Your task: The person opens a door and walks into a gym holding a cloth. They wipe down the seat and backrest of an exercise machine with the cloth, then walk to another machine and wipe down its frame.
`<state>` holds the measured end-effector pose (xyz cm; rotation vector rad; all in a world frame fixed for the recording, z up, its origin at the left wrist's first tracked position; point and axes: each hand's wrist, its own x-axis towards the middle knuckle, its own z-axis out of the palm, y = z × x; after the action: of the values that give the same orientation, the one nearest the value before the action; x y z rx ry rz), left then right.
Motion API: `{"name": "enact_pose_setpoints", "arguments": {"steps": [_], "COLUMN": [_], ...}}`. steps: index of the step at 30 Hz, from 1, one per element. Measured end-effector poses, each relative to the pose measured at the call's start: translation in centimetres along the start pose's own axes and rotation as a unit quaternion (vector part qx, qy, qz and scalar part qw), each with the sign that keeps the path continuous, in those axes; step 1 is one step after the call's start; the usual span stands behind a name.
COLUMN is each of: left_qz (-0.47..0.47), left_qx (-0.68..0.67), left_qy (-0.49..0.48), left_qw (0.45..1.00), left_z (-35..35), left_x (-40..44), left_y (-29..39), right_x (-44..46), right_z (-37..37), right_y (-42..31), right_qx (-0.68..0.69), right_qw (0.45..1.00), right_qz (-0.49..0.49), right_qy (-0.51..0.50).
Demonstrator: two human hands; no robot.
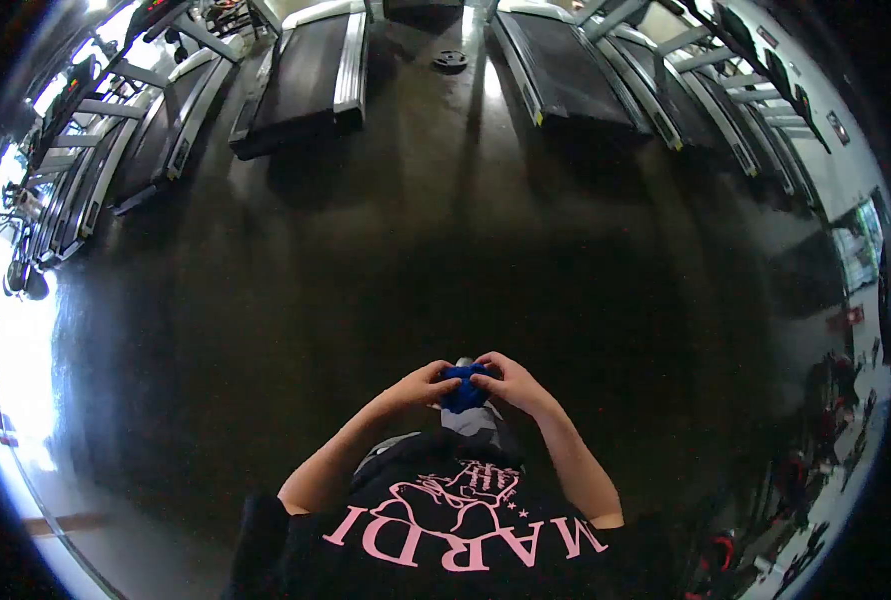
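While gripping the blue item [465, 390] between left hand [429, 384] and right hand [509, 384], just in front of the black shirt [446, 548], keep pressure light and even from both sides.

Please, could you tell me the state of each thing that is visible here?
Left hand: bent, holding the blue item
Right hand: bent, holding it too
Blue item: bunched between both hands
Round plate: lying on the floor
Treadmills: standing; running or stopped, cannot tell
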<state>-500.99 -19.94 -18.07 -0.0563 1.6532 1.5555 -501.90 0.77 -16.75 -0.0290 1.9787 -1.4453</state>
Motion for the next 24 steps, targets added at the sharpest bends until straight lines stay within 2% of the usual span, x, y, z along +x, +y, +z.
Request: {"name": "enact_pose_setpoints", "arguments": {"steps": [4,7,14,18,20,21,22,23,24], "left_qz": [0.025,0.013,0.024,0.052,0.061,0.095,0.09,0.087,0.085], "left_qx": [-0.046,-0.048,-0.122,-0.189,-0.188,-0.223,-0.21,-0.189,-0.162], "left_qy": [0.027,0.055,0.083,0.109,0.128,0.116,0.113,0.128,0.143], "left_qw": [0.998,0.997,0.989,0.974,0.972,0.963,0.967,0.97,0.973], "left_z": [-3.1,-5.3,-14.3,-21.6,-25.7,-27.4,-29.4,-31.1,-32.7], "left_x": [6.7,8.7,18.2,24.3,26.8,28.1,29.1,30.2,30.7], "left_y": [6.0,11.2,14.0,16.8,20.3,21.6,23.3,25.1,27.4], "right_x": [7.5,12.4,25.6,34.9,39.6,41.4,42.9,44.8,45.5], "right_z": [-7.8,-11.4,-17.3,-20.7,-22.6,-23.6,-24.6,-26.2,-27.8], "right_y": [-3.0,-5.3,-10.4,-14.8,-17.3,-18.6,-19.7,-20.1,-22.1], "right_qx": [0.025,-0.016,-0.038,-0.008,0.028,0.04,0.053,0.128,0.123], "right_qw": [0.998,0.996,0.988,0.991,0.987,0.985,0.982,0.976,0.98], "right_qz": [-0.033,-0.049,-0.037,-0.032,-0.07,-0.092,-0.111,-0.08,-0.08], "right_qy": [-0.052,-0.067,-0.148,-0.127,-0.141,-0.142,-0.143,-0.156,-0.138]}}
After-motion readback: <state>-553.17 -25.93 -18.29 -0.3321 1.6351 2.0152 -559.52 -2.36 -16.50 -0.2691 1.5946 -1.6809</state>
